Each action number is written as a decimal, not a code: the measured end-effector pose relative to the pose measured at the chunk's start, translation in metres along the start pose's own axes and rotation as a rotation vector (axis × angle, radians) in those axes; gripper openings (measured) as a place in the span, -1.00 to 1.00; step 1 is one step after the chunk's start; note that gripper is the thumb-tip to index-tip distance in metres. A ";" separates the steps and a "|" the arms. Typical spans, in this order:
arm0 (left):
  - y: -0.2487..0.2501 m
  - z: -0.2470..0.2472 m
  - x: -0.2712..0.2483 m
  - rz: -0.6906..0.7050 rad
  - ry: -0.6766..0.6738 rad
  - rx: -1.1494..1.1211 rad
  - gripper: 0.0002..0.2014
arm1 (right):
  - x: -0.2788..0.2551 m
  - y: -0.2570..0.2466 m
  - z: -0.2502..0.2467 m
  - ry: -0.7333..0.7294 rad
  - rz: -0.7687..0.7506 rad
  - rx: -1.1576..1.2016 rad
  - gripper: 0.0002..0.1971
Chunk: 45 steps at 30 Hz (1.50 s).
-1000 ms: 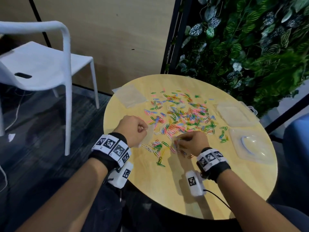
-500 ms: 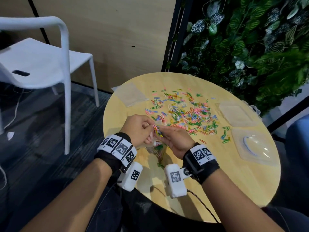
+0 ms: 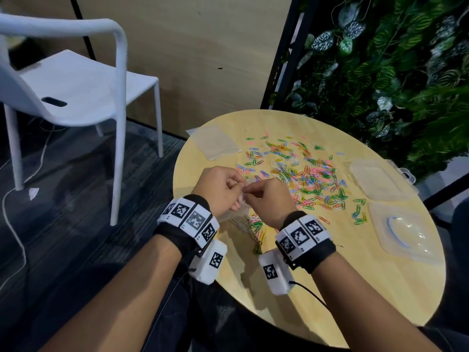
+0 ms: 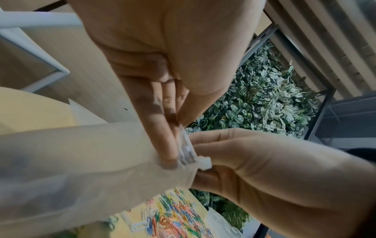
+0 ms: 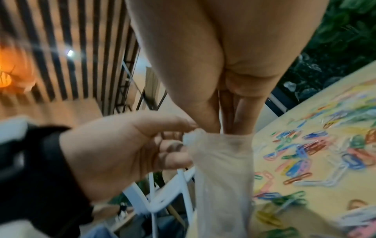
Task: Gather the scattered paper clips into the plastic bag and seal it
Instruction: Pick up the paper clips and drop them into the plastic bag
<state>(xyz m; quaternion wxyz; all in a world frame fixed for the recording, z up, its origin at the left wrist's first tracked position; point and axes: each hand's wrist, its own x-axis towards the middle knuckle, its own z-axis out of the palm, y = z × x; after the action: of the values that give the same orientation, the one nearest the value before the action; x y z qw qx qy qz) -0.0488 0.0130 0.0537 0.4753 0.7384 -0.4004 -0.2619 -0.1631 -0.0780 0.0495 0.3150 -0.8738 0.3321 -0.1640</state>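
Many coloured paper clips [image 3: 304,171] lie scattered over the round wooden table [image 3: 355,288]. A clear plastic bag [image 3: 243,217] hangs between my hands above the table's near left part, with several clips showing in its bottom. My left hand [image 3: 239,189] pinches the bag's top edge [image 4: 185,149] between thumb and fingers. My right hand [image 3: 250,193] meets it there and pinches the top of the bag [image 5: 221,161] beside the left hand [image 5: 183,141]. In the left wrist view the right hand [image 4: 199,161] grips the bag's [image 4: 81,161] corner. Whether the mouth is sealed stays hidden.
A second flat plastic bag [image 3: 215,146] lies at the table's far left. Two clear plastic lids or trays [image 3: 375,179] [image 3: 406,232] sit at the right. A white chair [image 3: 76,85] stands left of the table and a plant wall [image 3: 393,72] behind it.
My right hand left the clips on the table, came up to the bag with a few clips and now pinches its top. The left hand raised the bag slightly.
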 end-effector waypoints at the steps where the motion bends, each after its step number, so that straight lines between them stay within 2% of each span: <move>1: 0.000 -0.003 0.001 -0.001 0.021 -0.008 -0.90 | 0.000 -0.003 -0.003 -0.006 -0.005 0.060 -0.78; 4: 0.001 -0.017 0.004 -0.030 0.093 -0.041 -0.92 | 0.002 -0.009 -0.014 0.097 0.046 0.339 -0.72; 6: -0.001 -0.030 0.008 -0.054 0.149 -0.077 -0.91 | 0.005 -0.005 -0.015 0.142 0.106 0.390 -0.69; 7: -0.002 -0.036 0.010 -0.061 0.180 -0.093 -0.90 | 0.008 0.000 -0.010 0.114 0.123 0.335 -0.68; 9: -0.004 -0.049 0.012 -0.061 0.242 -0.114 -0.88 | 0.012 0.006 0.005 -0.066 0.065 0.065 -0.66; 11: -0.005 -0.057 0.012 -0.055 0.278 -0.134 -0.87 | 0.008 0.003 0.026 -0.257 -0.110 -0.217 -0.67; 13: -0.007 -0.060 0.011 -0.053 0.291 -0.135 -0.88 | 0.002 0.002 0.049 -0.356 -0.293 -0.412 -0.50; 14: -0.007 -0.060 0.011 -0.054 0.292 -0.130 -0.88 | 0.000 0.002 0.058 -0.379 -0.326 -0.534 -0.46; 16: -0.008 -0.060 0.010 -0.057 0.292 -0.125 -0.87 | -0.003 0.009 0.069 -0.430 -0.306 -0.719 -0.43; 19: -0.008 -0.060 0.009 -0.064 0.296 -0.121 -0.88 | -0.009 0.020 0.063 -0.532 -0.226 -0.771 -0.22; 23: -0.004 -0.056 0.008 -0.060 0.262 -0.066 -0.90 | -0.019 0.035 0.043 -0.500 -0.346 -0.771 -0.52; 26: -0.001 -0.048 0.008 -0.046 0.217 -0.021 -0.90 | -0.019 0.041 0.027 -0.470 -0.346 -0.785 -0.61; 29: 0.002 -0.040 0.007 -0.029 0.173 -0.001 -0.90 | -0.009 0.051 0.014 -0.361 -0.238 -0.647 -0.72; 33: -0.001 -0.032 0.006 -0.027 0.114 0.020 -0.91 | 0.001 0.066 -0.013 -0.098 0.095 -0.290 -0.80; 36: -0.002 -0.026 0.006 -0.025 0.079 0.042 -0.91 | 0.003 0.074 -0.029 0.022 0.324 0.122 -0.76; 38: -0.002 -0.021 0.006 -0.025 0.059 0.058 -0.90 | 0.004 0.070 -0.038 0.113 0.454 0.566 -0.71; 41: -0.004 -0.013 0.009 -0.023 0.031 0.052 -0.89 | 0.003 0.044 -0.049 0.083 0.527 1.116 -0.77; 43: -0.003 -0.007 0.009 -0.017 0.017 0.054 -0.88 | 0.001 0.023 -0.048 0.011 0.511 1.268 -0.81; 45: -0.001 -0.003 0.009 -0.008 0.013 0.040 -0.88 | 0.000 0.008 -0.039 -0.042 0.501 1.240 -0.83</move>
<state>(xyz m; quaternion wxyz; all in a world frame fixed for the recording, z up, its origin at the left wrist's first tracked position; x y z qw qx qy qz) -0.0412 0.0074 0.0544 0.4618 0.7511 -0.3994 -0.2510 -0.1865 -0.0999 0.0733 0.7938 -0.4308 0.3629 -0.2292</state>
